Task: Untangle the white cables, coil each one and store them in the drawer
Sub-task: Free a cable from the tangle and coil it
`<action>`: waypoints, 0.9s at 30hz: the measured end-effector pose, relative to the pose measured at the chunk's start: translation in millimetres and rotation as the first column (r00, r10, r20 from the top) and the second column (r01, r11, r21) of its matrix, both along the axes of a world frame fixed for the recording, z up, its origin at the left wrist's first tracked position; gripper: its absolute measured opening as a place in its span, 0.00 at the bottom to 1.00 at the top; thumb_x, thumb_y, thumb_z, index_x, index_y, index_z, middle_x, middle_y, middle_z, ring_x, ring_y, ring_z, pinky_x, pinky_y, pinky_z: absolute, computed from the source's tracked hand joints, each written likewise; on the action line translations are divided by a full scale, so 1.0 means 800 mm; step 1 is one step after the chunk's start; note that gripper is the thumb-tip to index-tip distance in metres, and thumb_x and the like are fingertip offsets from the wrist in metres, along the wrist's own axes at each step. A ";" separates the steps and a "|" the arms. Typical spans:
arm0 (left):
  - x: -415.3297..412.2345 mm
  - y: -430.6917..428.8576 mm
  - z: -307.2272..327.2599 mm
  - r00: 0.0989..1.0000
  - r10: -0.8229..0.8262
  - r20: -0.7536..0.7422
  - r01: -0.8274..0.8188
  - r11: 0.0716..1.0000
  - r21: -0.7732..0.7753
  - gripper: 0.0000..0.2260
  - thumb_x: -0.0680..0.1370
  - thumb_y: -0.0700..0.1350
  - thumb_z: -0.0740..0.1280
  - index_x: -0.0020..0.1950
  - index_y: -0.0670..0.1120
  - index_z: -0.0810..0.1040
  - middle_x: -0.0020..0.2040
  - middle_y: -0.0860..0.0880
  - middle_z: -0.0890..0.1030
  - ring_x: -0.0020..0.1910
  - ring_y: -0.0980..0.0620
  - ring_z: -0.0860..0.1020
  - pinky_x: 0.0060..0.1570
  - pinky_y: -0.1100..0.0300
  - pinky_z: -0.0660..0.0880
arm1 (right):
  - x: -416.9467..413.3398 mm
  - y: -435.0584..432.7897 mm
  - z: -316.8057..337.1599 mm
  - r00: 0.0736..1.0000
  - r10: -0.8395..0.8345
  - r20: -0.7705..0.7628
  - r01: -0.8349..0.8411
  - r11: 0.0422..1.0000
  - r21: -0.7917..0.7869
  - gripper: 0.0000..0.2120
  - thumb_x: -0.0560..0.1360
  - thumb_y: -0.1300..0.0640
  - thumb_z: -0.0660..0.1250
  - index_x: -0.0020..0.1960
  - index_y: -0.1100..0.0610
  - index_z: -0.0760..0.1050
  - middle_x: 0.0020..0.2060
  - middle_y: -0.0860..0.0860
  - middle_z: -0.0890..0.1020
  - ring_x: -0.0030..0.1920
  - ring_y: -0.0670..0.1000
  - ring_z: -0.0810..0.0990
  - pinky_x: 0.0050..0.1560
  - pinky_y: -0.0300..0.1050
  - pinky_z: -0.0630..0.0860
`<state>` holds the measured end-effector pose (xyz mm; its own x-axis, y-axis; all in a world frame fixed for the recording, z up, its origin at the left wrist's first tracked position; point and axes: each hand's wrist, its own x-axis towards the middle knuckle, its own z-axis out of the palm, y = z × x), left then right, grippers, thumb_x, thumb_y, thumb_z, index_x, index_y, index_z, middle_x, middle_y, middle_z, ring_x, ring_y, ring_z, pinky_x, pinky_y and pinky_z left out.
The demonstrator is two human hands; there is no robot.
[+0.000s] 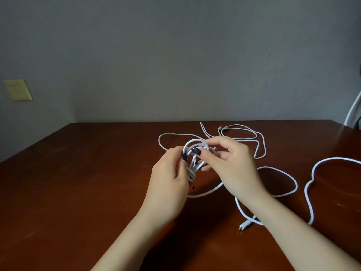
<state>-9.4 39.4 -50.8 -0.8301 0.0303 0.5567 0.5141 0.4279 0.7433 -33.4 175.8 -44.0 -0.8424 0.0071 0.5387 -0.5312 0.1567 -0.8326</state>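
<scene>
Above the middle of the brown table (78, 182), both hands hold a small coil of white cable (194, 159). My left hand (170, 177) grips the coil's lower part. My right hand (228, 163) pinches the coil's upper loops with thumb and fingers. A thin white cable (242, 136) lies in loose loops behind the hands. A thicker white cable (310, 182) snakes across the table on the right, its plug end (245, 224) near my right forearm. No drawer is in view.
A grey wall stands behind the table, with a yellowish wall plate (17, 89) at the left. A white object (353, 112) shows at the right edge past the table's far corner.
</scene>
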 end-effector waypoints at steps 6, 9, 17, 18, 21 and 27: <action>0.000 0.001 -0.002 0.999 0.047 0.002 -0.047 0.999 -0.014 0.12 0.80 0.37 0.55 0.42 0.49 0.74 0.35 0.53 0.73 0.33 0.59 0.70 0.33 0.70 0.65 | -0.003 0.000 0.002 1.000 0.002 0.019 -0.002 1.000 -0.004 0.03 0.70 0.61 0.72 0.38 0.58 0.79 0.30 0.52 0.80 0.29 0.48 0.81 0.34 0.43 0.80; 0.002 0.003 -0.001 0.998 0.063 -0.003 -0.063 0.998 -0.028 0.11 0.80 0.38 0.55 0.43 0.46 0.75 0.34 0.53 0.73 0.33 0.59 0.70 0.33 0.69 0.65 | -0.004 0.004 0.004 1.000 -0.004 -0.010 0.005 0.995 0.104 0.05 0.71 0.59 0.71 0.37 0.54 0.79 0.29 0.52 0.80 0.25 0.46 0.77 0.32 0.39 0.74; 0.005 0.000 0.007 0.995 0.067 0.078 -0.074 0.994 0.085 0.12 0.81 0.37 0.54 0.40 0.39 0.72 0.30 0.51 0.71 0.27 0.59 0.68 0.27 0.71 0.64 | -0.001 0.000 0.006 0.989 0.145 0.026 -0.146 0.987 0.059 0.12 0.75 0.64 0.67 0.44 0.47 0.79 0.37 0.43 0.84 0.38 0.44 0.83 0.38 0.36 0.78; 0.004 -0.001 0.006 0.994 0.056 0.098 -0.067 0.992 0.110 0.12 0.81 0.37 0.54 0.40 0.39 0.71 0.30 0.51 0.70 0.26 0.59 0.67 0.26 0.71 0.63 | 0.000 -0.001 0.006 0.989 0.144 0.029 -0.145 0.988 0.053 0.12 0.75 0.63 0.67 0.44 0.45 0.79 0.37 0.43 0.84 0.39 0.44 0.82 0.37 0.37 0.79; 0.005 0.000 0.008 0.990 -0.015 0.143 -0.012 0.983 0.182 0.11 0.81 0.37 0.54 0.43 0.35 0.71 0.30 0.49 0.71 0.24 0.60 0.67 0.25 0.72 0.63 | 0.001 0.001 0.009 0.991 0.131 0.042 -0.134 0.988 0.078 0.09 0.75 0.60 0.67 0.43 0.45 0.79 0.35 0.41 0.84 0.38 0.41 0.83 0.36 0.34 0.77; 0.007 0.001 0.008 0.995 -0.018 0.099 0.001 0.985 0.170 0.13 0.81 0.36 0.55 0.42 0.42 0.75 0.29 0.52 0.73 0.26 0.60 0.70 0.26 0.72 0.64 | 0.001 0.006 0.012 0.982 0.181 0.062 -0.186 0.980 0.078 0.09 0.76 0.64 0.65 0.45 0.51 0.79 0.34 0.41 0.83 0.36 0.39 0.82 0.35 0.28 0.73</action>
